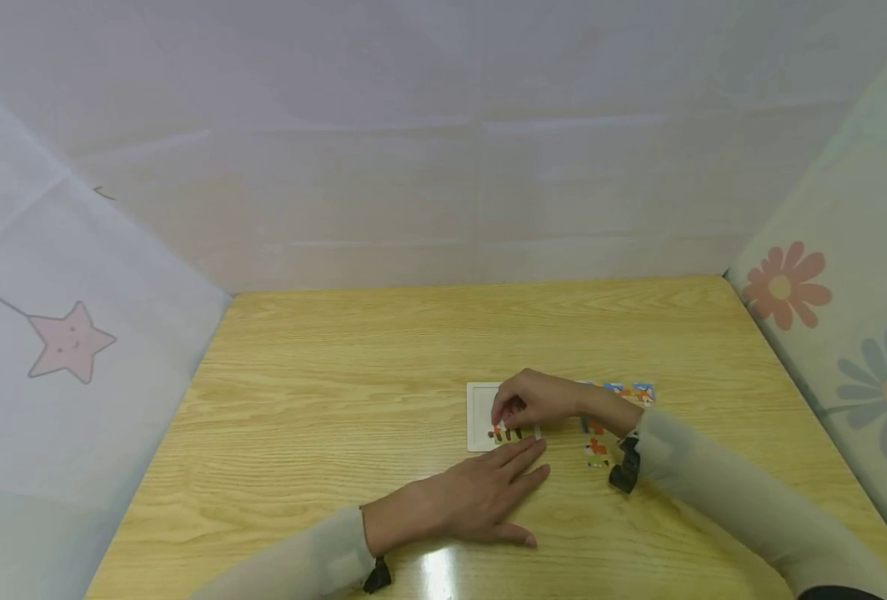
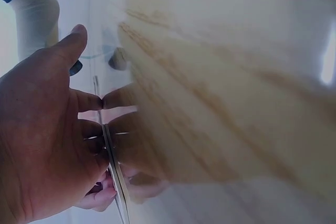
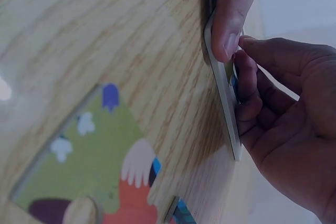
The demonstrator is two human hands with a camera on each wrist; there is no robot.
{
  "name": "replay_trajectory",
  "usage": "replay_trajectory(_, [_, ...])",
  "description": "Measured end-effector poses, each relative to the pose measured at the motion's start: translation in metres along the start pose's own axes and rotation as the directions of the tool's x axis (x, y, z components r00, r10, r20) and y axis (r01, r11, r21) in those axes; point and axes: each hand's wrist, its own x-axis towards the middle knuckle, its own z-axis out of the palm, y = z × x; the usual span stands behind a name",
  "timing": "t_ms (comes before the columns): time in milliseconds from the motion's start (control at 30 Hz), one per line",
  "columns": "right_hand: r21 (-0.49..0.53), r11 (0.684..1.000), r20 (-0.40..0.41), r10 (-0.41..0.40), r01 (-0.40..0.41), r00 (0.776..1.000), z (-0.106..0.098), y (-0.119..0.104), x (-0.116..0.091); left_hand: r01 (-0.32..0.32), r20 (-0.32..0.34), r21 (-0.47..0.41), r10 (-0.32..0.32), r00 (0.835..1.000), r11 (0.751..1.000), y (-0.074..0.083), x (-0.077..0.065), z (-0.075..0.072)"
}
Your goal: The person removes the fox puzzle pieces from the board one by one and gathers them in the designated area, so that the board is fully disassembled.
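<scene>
A white puzzle tray point(image 1: 479, 417) lies on the table with colourful jigsaw pieces point(image 1: 509, 435) in its lower part. My right hand point(image 1: 539, 397) is over the tray, its thumb and forefinger pinching a jigsaw piece there; the fingers cover most of that piece. Palm down, my left hand point(image 1: 481, 493) lies with straight fingers, the fingertips touching the tray's near edge. In the right wrist view, a left fingertip point(image 3: 228, 43) presses on the tray's rim beside the right thumb. A loose green and orange jigsaw piece point(image 3: 110, 161) lies nearby on the table.
More loose jigsaw pieces point(image 1: 643, 393) lie right of the tray, some partly hidden behind the right forearm. The wooden table point(image 1: 323, 375) is bounded by pale cloth walls at the back, left and right. Each wrist wears a dark strap device point(image 1: 625, 468).
</scene>
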Motion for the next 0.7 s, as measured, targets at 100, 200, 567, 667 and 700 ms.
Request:
replay_trajectory(100, [0.004,1.000,0.011,0.001,-0.001,1.000,0.0001,0.0031,0.0014,-0.006,0.000,-0.002,0.006,1.000,1.000,-0.0003,-0.0004,-0.0007])
replay_trajectory(200, [0.005,1.000,0.023,0.011,-0.011,1.000,-0.0002,0.0048,0.0030,-0.010,0.006,-0.005,0.010,1.000,1.000,-0.0008,-0.0004,-0.0013])
replay_trajectory(567, [0.030,0.999,0.024,0.030,-0.031,0.999,-0.0017,0.0016,0.0027,-0.019,0.012,-0.027,0.020,1.000,0.999,-0.0027,0.0005,-0.0012])
replay_trajectory(667, [0.038,0.999,0.024,0.020,-0.020,1.000,-0.0015,0.0018,0.0018,-0.022,0.014,-0.027,0.022,1.000,0.999,-0.0030,0.0005,-0.0019])
replay_trajectory(700, [0.043,0.999,0.025,0.017,-0.018,1.000,-0.0015,0.0017,0.0014,-0.023,0.016,-0.028,0.023,1.000,0.999,-0.0031,0.0006,-0.0021])
